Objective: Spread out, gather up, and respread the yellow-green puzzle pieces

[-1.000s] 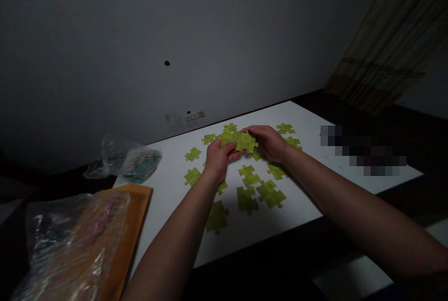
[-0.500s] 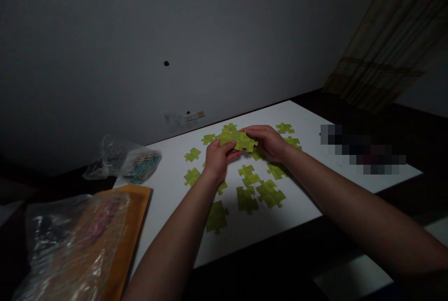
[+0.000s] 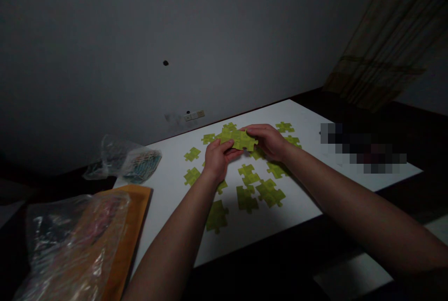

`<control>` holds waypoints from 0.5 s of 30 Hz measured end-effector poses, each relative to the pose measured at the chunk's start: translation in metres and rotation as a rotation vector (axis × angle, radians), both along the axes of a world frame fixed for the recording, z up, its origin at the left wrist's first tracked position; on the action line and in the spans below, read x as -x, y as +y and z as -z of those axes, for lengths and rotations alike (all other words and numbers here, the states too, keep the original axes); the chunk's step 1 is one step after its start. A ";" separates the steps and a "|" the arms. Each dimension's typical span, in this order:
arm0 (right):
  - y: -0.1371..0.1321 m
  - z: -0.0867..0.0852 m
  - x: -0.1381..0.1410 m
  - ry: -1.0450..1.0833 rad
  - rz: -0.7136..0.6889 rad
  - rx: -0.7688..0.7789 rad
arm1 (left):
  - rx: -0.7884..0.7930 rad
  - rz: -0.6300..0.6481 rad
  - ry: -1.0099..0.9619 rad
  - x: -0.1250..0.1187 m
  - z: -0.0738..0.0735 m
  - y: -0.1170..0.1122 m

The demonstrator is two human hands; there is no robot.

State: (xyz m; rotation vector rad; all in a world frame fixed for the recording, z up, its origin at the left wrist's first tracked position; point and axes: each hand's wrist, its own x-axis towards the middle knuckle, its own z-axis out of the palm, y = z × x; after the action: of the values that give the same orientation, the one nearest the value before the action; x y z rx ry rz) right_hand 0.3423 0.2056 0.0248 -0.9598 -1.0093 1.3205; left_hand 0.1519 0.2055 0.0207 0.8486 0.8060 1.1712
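Between my two hands, raised over the white table point(image 3: 175, 207), are joined yellow-green jigsaw puzzle pieces point(image 3: 241, 139). My left hand point(image 3: 217, 157) grips their left side, thumb on top and fingers underneath. On the right side, my right hand point(image 3: 266, 141) closes round the edge, its thumb hidden or hard to make out. Several loose puzzle pieces lie below and around, among them one piece point(image 3: 216, 216) by my left forearm, another piece point(image 3: 247, 198) at the front and a further piece point(image 3: 284, 127) beyond my right hand. My hands and forearms cover some of them.
A brown envelope or board point(image 3: 135, 212) under a clear plastic bag point(image 3: 77, 245) lies at the left front. Another plastic bag point(image 3: 142, 165) with patterned contents sits on the table's left edge. A wall socket point(image 3: 194, 115) is behind. A blurred-out patch covers the right side.
Almost nothing differs. Both hands keep hold of the joined pieces, and my left thumb has shifted very slightly to the left on them.
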 end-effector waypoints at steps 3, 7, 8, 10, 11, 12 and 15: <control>0.001 0.001 -0.001 -0.008 -0.002 0.007 | 0.006 -0.006 -0.007 0.000 0.000 0.000; 0.000 0.001 -0.002 -0.015 -0.001 0.016 | 0.023 -0.009 -0.032 0.002 0.001 0.000; 0.000 0.001 -0.002 -0.013 0.001 0.016 | 0.026 -0.003 -0.041 0.002 0.001 0.000; -0.001 0.000 -0.001 -0.007 0.004 0.014 | 0.030 0.011 -0.054 0.003 0.002 0.000; -0.001 -0.001 0.000 -0.005 0.003 0.013 | 0.033 0.013 -0.058 0.004 0.002 0.001; -0.001 -0.002 0.000 -0.004 0.003 0.013 | 0.035 0.012 -0.060 0.004 0.002 0.001; -0.002 -0.003 0.000 0.000 0.007 0.018 | 0.030 0.012 -0.057 0.004 0.003 0.001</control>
State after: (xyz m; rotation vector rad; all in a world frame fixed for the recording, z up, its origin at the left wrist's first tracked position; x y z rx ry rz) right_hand 0.3418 0.2040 0.0274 -0.9762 -0.9949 1.3253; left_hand 0.1474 0.2069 0.0177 0.7904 0.7687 1.1646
